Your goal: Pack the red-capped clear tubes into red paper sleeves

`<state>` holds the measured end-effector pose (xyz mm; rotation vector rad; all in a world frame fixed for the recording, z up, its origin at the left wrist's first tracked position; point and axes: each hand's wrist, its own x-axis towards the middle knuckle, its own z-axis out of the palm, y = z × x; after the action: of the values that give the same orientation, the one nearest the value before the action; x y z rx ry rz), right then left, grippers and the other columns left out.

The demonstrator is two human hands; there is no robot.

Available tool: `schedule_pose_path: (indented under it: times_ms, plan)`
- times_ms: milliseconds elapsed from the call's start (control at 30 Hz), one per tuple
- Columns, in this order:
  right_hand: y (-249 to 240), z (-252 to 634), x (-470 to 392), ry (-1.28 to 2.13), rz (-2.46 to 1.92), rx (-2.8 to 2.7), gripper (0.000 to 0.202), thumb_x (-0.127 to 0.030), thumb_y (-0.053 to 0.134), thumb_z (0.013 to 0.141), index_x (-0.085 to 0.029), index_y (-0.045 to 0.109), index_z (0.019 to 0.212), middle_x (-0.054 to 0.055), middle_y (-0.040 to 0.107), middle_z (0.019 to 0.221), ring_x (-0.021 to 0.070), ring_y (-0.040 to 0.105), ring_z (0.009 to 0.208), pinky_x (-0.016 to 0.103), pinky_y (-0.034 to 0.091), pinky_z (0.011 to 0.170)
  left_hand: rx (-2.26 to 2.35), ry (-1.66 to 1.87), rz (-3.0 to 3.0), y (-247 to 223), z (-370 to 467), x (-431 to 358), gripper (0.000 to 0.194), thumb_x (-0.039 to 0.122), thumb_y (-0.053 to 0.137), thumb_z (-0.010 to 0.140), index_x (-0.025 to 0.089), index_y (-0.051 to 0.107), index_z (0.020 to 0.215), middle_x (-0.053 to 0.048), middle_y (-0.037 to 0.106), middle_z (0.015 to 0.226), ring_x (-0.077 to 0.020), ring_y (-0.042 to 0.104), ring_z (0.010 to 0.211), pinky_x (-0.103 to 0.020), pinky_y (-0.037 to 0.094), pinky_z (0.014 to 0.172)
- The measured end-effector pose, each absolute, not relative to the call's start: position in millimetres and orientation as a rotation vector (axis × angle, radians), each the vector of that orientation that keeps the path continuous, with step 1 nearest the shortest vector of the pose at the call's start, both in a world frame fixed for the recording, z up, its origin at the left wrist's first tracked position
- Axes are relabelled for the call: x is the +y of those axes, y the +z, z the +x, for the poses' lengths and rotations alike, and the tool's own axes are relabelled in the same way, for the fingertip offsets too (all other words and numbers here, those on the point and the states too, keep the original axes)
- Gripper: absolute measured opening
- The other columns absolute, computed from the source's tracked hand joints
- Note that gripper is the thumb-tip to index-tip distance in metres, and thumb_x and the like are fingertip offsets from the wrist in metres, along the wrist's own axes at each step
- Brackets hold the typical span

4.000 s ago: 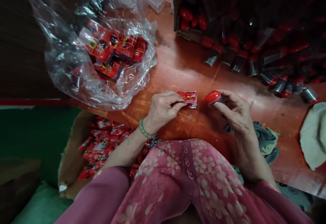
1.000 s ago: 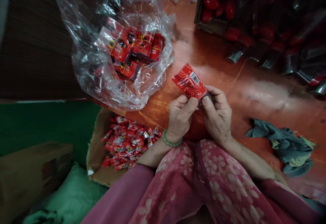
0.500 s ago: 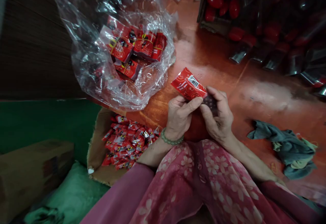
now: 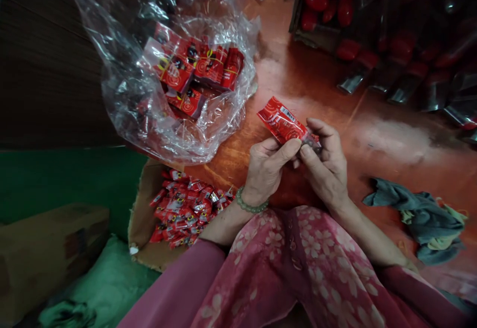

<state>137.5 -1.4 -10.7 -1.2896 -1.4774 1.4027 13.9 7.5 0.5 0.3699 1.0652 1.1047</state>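
Observation:
A red printed plastic packet point(image 4: 282, 122) with a barcode slants over the red floor in front of my lap. My left hand point(image 4: 265, 166), with a green bead bracelet point(image 4: 252, 205) at the wrist, pinches its near edge between thumb and fingers. My right hand point(image 4: 328, 166) is closed at the packet's right end, thumb against the clear plastic there. A dark, knobbly thing point(image 4: 312, 144) shows at that end, partly hidden by my fingers; whether it is fully inside I cannot tell.
Left of my hands lies a clear plastic bag point(image 4: 126, 129) with banded bundles of red packets point(image 4: 212, 64). Below it, a cardboard box point(image 4: 139, 223) holds many filled red packets point(image 4: 182, 208). Red-capped clear containers point(image 4: 354, 77) lie upper right; a grey-green cloth point(image 4: 425, 213) lies at right.
The packet has shifted slightly right and tilted. The dark knobbly thing, more exposed beside my right fingers before, now shows less, at the packet's clear end. My right thumb has moved up against it.

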Motion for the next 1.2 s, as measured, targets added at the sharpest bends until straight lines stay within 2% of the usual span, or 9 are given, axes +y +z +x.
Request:
schedule_pose_path:
  times_ms: [67, 133, 333, 433, 500, 600, 733, 1000, 1200]
  plan:
    - [-9, 134, 0, 1.396, -1.29, -1.328, 0.048, -0.049, 0.045, 0.105, -0.035, 0.034, 0.15, 0.007, 0.058, 0.128, 0.0165, 0.065, 0.081, 0.033, 0.059, 0.068, 1.041, 1.112, 0.385, 1, 11, 8, 0.041, 0.053, 0.089, 0.07, 0.016, 0.072, 0.075, 0.003, 0.063, 0.063, -0.0072, 0.055, 0.057, -0.024, 0.047, 0.058]
    - [-8, 130, 2, 1.373, -1.323, -1.314, 0.047, -0.051, 0.049, 0.104, -0.035, 0.039, 0.148, 0.007, 0.059, 0.127, 0.0168, 0.065, 0.081, 0.033, 0.059, 0.067, 1.02, 1.123, 0.357, 1, 9, 9, 0.042, 0.054, 0.091, 0.068, 0.017, 0.071, 0.077, 0.003, 0.062, 0.063, -0.0079, 0.056, 0.057, -0.024, 0.049, 0.059]
    - [-7, 129, 0, 1.211, -1.364, -1.484, 0.056, -0.045, 0.055, 0.101, -0.032, 0.037, 0.153, 0.012, 0.056, 0.14, 0.0285, 0.061, 0.125, 0.046, 0.06, 0.1, 1.097, 1.18, 0.322, -4, 6, 11, 0.046, 0.059, 0.09, 0.067, 0.02, 0.069, 0.081, 0.002, 0.067, 0.069, -0.0107, 0.059, 0.059, -0.027, 0.048, 0.06]
    - [-7, 134, -2, 1.222, -1.345, -1.502, 0.054, -0.04, 0.058, 0.101, -0.03, 0.041, 0.151, 0.012, 0.057, 0.14, 0.0278, 0.06, 0.128, 0.046, 0.058, 0.103, 1.087, 1.235, 0.298, -4, 5, 13, 0.038, 0.051, 0.091, 0.069, 0.02, 0.073, 0.084, 0.002, 0.072, 0.074, -0.0112, 0.065, 0.064, -0.027, 0.052, 0.066]
    - [-7, 138, -1, 1.229, -1.342, -1.473, 0.047, -0.039, 0.063, 0.099, -0.029, 0.05, 0.143, 0.01, 0.062, 0.133, 0.0248, 0.064, 0.121, 0.043, 0.059, 0.1, 1.071, 1.278, 0.272, -3, 6, 14, 0.037, 0.047, 0.094, 0.066, 0.019, 0.075, 0.082, 0.002, 0.073, 0.074, -0.0114, 0.067, 0.068, -0.027, 0.055, 0.072]
    - [-8, 143, 2, 1.349, -1.335, -1.293, 0.03, -0.042, 0.072, 0.093, -0.026, 0.064, 0.117, 0.003, 0.071, 0.106, 0.0169, 0.071, 0.091, 0.032, 0.063, 0.082, 1.078, 1.316, 0.26, -2, 7, 16, 0.039, 0.045, 0.097, 0.059, 0.018, 0.076, 0.079, 0.003, 0.075, 0.074, -0.0112, 0.068, 0.068, -0.027, 0.057, 0.074]
    - [-8, 148, 7, 1.67, -1.274, -0.975, 0.03, -0.046, 0.081, 0.085, -0.023, 0.069, 0.1, -0.004, 0.071, 0.07, 0.0109, 0.066, 0.058, 0.024, 0.058, 0.059, 1.038, 1.257, 0.285, -2, 7, 19, 0.039, 0.045, 0.096, 0.06, 0.016, 0.074, 0.073, 0.001, 0.074, 0.07, -0.0109, 0.066, 0.061, -0.025, 0.055, 0.065]
    - [2, 152, 17, 1.861, -1.114, -0.765, 0.031, -0.048, 0.086, 0.079, -0.02, 0.073, 0.081, -0.003, 0.072, 0.064, 0.008, 0.06, 0.045, 0.018, 0.047, 0.044, 0.908, 1.126, 0.403, 2, 9, 13, 0.042, 0.052, 0.089, 0.072, 0.015, 0.072, 0.08, -0.002, 0.073, 0.071, -0.0123, 0.064, 0.06, -0.028, 0.055, 0.063]
    - [9, 151, 16, 1.769, -1.109, -1.01, 0.034, -0.049, 0.084, 0.082, -0.02, 0.072, 0.095, -0.005, 0.068, 0.058, 0.0085, 0.064, 0.048, 0.018, 0.053, 0.049, 0.854, 1.11, 0.448, 5, 14, 1, 0.04, 0.048, 0.087, 0.075, 0.013, 0.074, 0.09, 0.001, 0.064, 0.063, -0.0096, 0.055, 0.052, -0.027, 0.051, 0.056]
